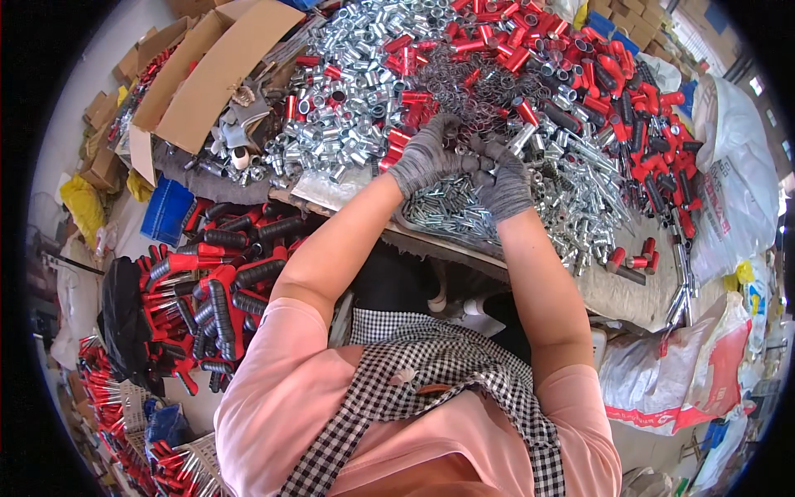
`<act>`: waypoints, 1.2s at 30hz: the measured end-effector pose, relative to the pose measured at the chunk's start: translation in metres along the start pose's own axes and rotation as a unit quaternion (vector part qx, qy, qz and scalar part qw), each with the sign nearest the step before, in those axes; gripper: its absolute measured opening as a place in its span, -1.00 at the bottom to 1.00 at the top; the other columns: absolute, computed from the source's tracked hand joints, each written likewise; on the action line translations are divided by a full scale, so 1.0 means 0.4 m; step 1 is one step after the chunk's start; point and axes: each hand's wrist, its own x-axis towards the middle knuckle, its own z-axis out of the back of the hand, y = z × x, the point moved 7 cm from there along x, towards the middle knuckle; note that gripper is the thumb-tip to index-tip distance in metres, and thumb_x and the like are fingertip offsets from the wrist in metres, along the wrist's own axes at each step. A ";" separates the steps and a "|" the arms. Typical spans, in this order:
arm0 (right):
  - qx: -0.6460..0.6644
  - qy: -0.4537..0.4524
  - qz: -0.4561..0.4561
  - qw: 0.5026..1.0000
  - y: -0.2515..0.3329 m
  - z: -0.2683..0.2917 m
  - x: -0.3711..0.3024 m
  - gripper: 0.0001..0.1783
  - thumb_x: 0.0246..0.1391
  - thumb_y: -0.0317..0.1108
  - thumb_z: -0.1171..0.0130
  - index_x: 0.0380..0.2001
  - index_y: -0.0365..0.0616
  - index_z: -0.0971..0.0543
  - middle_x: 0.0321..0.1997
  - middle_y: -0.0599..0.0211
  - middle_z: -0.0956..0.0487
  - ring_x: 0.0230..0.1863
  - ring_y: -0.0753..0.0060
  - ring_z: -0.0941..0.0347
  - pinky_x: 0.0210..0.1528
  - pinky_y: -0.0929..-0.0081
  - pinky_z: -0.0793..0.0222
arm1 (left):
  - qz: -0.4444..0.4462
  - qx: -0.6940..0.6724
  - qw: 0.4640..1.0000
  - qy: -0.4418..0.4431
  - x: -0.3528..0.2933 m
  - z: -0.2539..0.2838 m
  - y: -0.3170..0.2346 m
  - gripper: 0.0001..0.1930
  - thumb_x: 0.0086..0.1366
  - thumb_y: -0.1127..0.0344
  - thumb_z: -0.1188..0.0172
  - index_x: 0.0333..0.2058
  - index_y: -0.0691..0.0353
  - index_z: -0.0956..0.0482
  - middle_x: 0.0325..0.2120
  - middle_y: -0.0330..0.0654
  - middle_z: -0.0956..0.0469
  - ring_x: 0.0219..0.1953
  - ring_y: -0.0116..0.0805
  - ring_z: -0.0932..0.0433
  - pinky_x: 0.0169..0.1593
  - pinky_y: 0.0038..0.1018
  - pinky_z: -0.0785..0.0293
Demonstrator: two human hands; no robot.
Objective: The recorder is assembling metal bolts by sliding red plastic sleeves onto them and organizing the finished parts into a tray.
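Observation:
Both my hands wear grey knit gloves and meet over a heaped worktable. My left hand has its fingers curled inward against my right hand. A short silver tube sticks out between the fingertips, and both hands seem closed on it; the gloves hide the exact grip. Just beyond the hands lies a tangle of thin wire springs. Silver metal tubes are piled to the left of it, red sleeves behind. A tray of long silver screws lies under my wrists.
Red and black handles cover the table's right side. An open cardboard box stands at the far left. Below the table's left are a blue bin and finished red-and-black tools. White sacks stand at the right.

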 end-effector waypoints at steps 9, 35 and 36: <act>0.137 0.134 -0.113 0.975 -0.013 -0.044 -0.015 -0.71 -0.09 -0.43 -0.03 -0.23 -0.26 -0.45 -0.40 0.14 -0.57 -0.72 0.59 -0.30 -0.84 0.76 -0.14 | 0.025 -0.387 0.919 0.067 -0.030 -0.017 -0.036 -0.58 0.02 0.45 -0.36 -0.15 0.19 -0.38 -0.29 -0.25 -0.48 -0.21 -0.42 -0.46 -0.14 -0.46 -0.46; 0.260 0.385 -0.040 0.885 0.047 -0.095 -0.078 -0.48 -0.23 -0.25 -0.32 -0.17 -0.27 -0.48 -0.30 0.28 -0.51 -0.57 0.62 -0.27 -0.67 0.75 -0.22 | 0.221 -0.711 0.625 0.237 -0.109 -0.056 -0.110 -0.60 0.21 0.26 -0.16 -0.01 0.22 -0.35 -0.58 -0.21 -0.43 -0.73 -0.55 -0.26 -0.76 -0.69 -0.10; 0.274 0.361 -0.047 0.890 0.038 -0.072 -0.063 -0.48 -0.24 -0.29 -0.31 -0.14 -0.27 -0.46 -0.26 0.24 -0.53 -0.56 0.60 -0.29 -0.66 0.75 -0.25 | 0.203 -0.573 0.771 0.190 -0.103 -0.050 -0.087 -0.62 0.19 0.28 -0.19 -0.05 0.24 -0.36 -0.62 -0.23 -0.42 -0.74 -0.54 -0.27 -0.76 -0.67 -0.12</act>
